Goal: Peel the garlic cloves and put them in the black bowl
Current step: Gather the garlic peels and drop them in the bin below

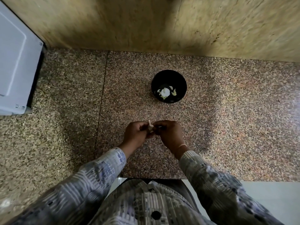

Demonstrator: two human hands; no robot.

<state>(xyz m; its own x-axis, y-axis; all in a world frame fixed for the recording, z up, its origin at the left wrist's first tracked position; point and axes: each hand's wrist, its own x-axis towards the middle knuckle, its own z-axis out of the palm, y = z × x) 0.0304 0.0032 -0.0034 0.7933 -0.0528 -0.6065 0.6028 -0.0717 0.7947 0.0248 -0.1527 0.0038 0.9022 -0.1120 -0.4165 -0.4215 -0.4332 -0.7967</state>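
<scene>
A pale garlic clove with a strip of papery skin sticking up sits between my two hands above the speckled granite counter. My left hand curls its fingers round the clove from the left. My right hand pinches it from the right, fingertips meeting those of the left. Beyond the hands stands the black bowl, holding several pale garlic cloves at its bottom. Most of the held clove is hidden by my fingers.
A white appliance stands at the far left on the counter. A mottled stone wall rises behind the bowl. The counter's front edge runs just before my body, with pale floor below at the right.
</scene>
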